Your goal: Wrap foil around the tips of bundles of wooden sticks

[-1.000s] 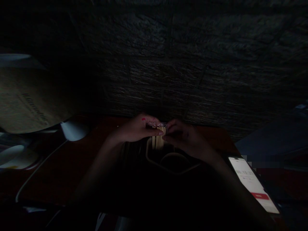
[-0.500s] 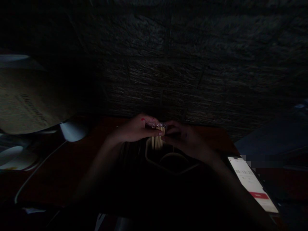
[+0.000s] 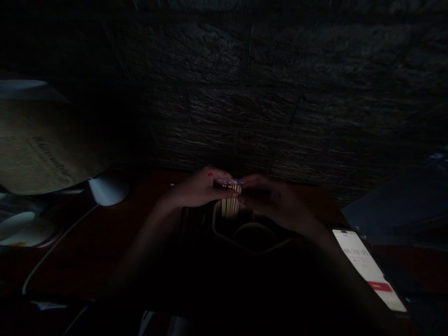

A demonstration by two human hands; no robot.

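Pale thin wooden sticks (image 3: 230, 207) stand upright as a bundle, with crinkled clear plastic (image 3: 234, 181) at their top ends. My left hand (image 3: 199, 189) grips the bundle from the left, its thumb across the front of the sticks. From the right, my right hand (image 3: 271, 198) closes its thumb and fingers at the bundle's edge, by the plastic. Just below, an angular open container (image 3: 216, 228) shows its rim, with a rounded shape inside. The lower ends of the sticks are at or in this container; the dark hides exactly where.
A lit phone (image 3: 367, 268) lies at the right. On the left are a large beige printed shape (image 3: 45, 144), a pale cone-like object (image 3: 109, 190), a white cable (image 3: 56, 249) and a white dish-like object (image 3: 21, 228). A rough stone-patterned wall (image 3: 227, 107) rises behind the dark reddish table (image 3: 147, 186).
The right hand's fingers have shifted slightly to the right. The sticks stay held in nearly the same place, and the whole view has moved a little.
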